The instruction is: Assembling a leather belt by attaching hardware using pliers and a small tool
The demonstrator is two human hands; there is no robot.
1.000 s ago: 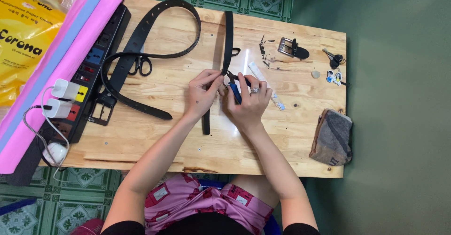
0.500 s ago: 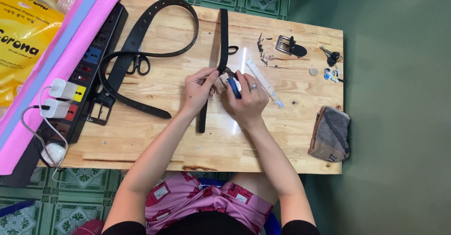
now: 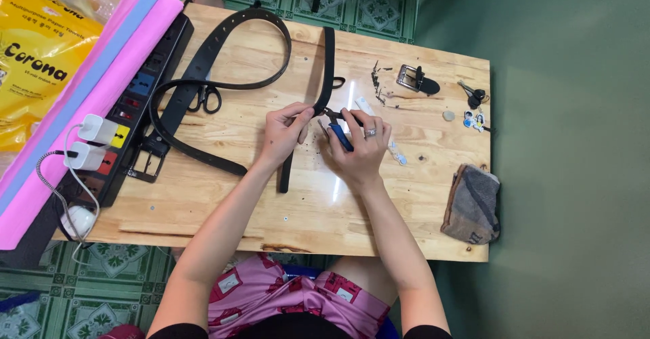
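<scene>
Left hand (image 3: 281,134) pinching a matte black leather strap (image 3: 325,81), right hand (image 3: 359,146) at its three o'clock clenched on blue-handled pliers (image 3: 340,134), pale grainy pine tabletop (image 3: 271,203)

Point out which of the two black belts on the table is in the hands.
The narrow straight belt at the table's middle: the left hand pinches it beside the right hand. The wide looped belt with the buckle lies apart, untouched.

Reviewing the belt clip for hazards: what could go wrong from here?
1. The left hand pinches the narrow black belt right beside the blue-handled tool in the right hand; a slip could nick fingers.
2. Small metal bits lie loose nearby; a sweeping forearm could scatter them.
</scene>
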